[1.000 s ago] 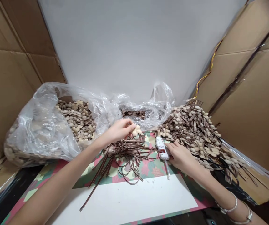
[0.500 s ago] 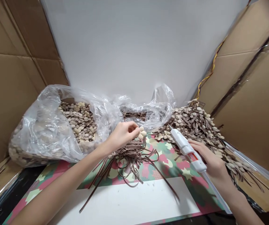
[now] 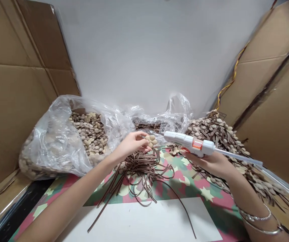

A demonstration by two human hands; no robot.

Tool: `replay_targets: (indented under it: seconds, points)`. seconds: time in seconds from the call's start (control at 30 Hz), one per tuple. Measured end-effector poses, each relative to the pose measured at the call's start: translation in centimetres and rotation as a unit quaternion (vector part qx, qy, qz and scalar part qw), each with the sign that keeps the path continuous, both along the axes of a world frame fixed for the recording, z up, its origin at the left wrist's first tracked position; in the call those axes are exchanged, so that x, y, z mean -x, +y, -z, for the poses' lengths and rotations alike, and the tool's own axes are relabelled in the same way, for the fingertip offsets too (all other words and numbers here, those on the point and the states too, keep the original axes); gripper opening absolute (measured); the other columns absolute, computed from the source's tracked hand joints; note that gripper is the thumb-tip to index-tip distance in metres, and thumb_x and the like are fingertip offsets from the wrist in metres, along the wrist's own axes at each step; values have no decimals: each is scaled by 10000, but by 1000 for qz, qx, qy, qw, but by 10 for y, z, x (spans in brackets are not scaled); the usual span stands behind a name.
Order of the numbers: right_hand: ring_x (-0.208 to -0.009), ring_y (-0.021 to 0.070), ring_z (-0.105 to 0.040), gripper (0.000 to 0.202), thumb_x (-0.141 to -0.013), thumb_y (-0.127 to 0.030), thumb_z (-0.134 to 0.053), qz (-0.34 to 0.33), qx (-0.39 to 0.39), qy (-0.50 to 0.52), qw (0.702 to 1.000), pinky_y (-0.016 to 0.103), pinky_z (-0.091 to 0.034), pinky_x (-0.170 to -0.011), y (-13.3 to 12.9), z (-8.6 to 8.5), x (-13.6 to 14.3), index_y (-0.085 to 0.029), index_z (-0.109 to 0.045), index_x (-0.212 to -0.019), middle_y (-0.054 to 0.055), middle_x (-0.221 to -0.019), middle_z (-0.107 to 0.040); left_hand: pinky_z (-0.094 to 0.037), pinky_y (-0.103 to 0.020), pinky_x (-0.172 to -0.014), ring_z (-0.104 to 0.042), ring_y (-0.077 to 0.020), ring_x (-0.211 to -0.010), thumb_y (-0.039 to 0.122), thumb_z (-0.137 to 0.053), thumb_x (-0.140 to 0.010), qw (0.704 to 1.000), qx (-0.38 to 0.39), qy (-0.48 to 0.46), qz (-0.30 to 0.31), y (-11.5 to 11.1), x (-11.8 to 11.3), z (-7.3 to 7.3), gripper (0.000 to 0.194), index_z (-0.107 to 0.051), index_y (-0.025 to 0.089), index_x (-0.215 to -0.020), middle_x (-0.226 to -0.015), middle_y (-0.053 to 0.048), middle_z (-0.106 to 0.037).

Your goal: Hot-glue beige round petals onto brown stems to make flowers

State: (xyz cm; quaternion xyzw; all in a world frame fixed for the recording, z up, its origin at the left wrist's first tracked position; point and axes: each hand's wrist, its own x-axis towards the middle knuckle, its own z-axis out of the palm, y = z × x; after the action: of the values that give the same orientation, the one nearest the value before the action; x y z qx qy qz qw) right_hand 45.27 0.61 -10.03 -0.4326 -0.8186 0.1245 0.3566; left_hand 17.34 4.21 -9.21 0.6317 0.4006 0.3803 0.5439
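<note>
Between the fingertips of my left hand (image 3: 131,144) is a small cream flower-shaped piece (image 3: 151,141) with rounded petals. My right hand (image 3: 211,163) grips a white hot glue gun (image 3: 190,141), lying nearly level with its nozzle pointing left, close to the flower piece. A clear glue stick (image 3: 240,157) sticks out of its back end. Beneath my left hand lies a loose bundle of thin brown cords (image 3: 144,171) on the camouflage-patterned cloth (image 3: 182,178).
A clear plastic bag (image 3: 56,134) of cream flower pieces (image 3: 90,131) stands at the left. Another bag (image 3: 179,107) holds brown cords at the back. A heap of corded flower pieces (image 3: 217,134) lies right. White board (image 3: 144,222) in front; cardboard walls (image 3: 273,97) on both sides.
My right hand has turned the glue gun from steeply slanted to nearly level and brought its nozzle left, close to the flower piece. The left hand has barely moved; the view has shifted slightly.
</note>
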Motion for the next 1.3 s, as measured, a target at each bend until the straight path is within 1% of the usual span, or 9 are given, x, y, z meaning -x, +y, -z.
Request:
replay_targets:
  seconds: [0.07, 0.13, 0.3, 0.43, 0.5, 0.67, 0.93, 1.1, 1.3]
  points:
    - [-504, 162, -541, 198, -829, -383, -527, -17, 42, -28, 999, 252, -417, -417, -2, 0, 5, -243, -631, -922, 0, -606, -600, -516, -299, -771, -658, -161, -811, 218, -582, -776, 1000, 3, 0, -4, 2, 1, 1, 226, -583, 129, -983, -909, -111, -675]
    - [-510, 156, -536, 187, -837, -374, -516, -23, 66, -31, 997, 250, -419, -422, -4, 2, 10, -232, -614, -908, 2, -622, -596, -513, -308, -785, -659, -164, -821, 227, -579, -780, 1000, 1, -2, 0, 3, 1, 2, 233, -587, 129, -992, -933, -117, -670]
    - [-488, 138, -503, 172, -842, -370, -503, -14, 71, -45, 996, 239, -394, -414, -3, 14, 14, -221, -583, -805, -13, -574, -547, -513, -304, -740, -661, -170, -782, 268, -563, -790, 999, -17, 34, 13, 4, 0, 4, 215, -603, 130, -949, -883, -109, -668]
    - [-525, 154, -545, 195, -848, -400, -487, 12, 83, -78, 993, 247, -410, -440, 1, 19, 13, -225, -571, -856, -6, -637, -595, -511, -284, -687, -646, -164, -750, 299, -549, -797, 998, -45, 50, 18, 3, 0, 5, 226, -605, 121, -926, -868, -113, -657]
    - [-531, 156, -545, 205, -848, -409, -486, 19, 74, -87, 993, 250, -404, -448, 1, 18, 15, -221, -568, -840, -2, -648, -597, -507, -277, -677, -635, -149, -721, 296, -548, -798, 998, -45, 47, 20, 2, 0, 5, 230, -604, 123, -938, -858, -109, -656]
    - [-464, 135, -471, 232, -858, -404, -472, 12, 52, -95, 994, 250, -357, -440, -1, 15, 18, -214, -542, -745, -15, -552, -523, -498, -270, -672, -623, -134, -701, 277, -542, -797, 998, -43, 40, 24, 1, -1, 3, 224, -592, 134, -961, -867, -103, -656]
    - [-477, 131, -466, 263, -853, -418, -462, 26, 66, -90, 993, 236, -339, -435, -1, 15, 19, -198, -532, -729, -15, -551, -501, -486, -266, -666, -625, -138, -729, 275, -528, -804, 997, -52, 42, 30, 2, -1, 3, 211, -579, 142, -960, -893, -98, -653]
    - [-444, 107, -417, 267, -846, -406, -470, 27, 76, -80, 993, 222, -311, -416, -2, 12, 21, -191, -490, -690, -28, -521, -444, -484, -268, -654, -617, -136, -704, 282, -532, -802, 997, -50, 41, 31, 3, -2, 4, 217, -583, 152, -967, -866, -89, -656]
    - [-463, 101, -397, 269, -843, -415, -477, 31, 105, -62, 992, 211, -281, -407, -1, 15, 17, -193, -473, -691, -27, -546, -430, -490, -276, -655, -619, -137, -699, 277, -539, -798, 996, -65, 48, 22, 2, -1, 2, 226, -581, 161, -988, -849, -75, -653]
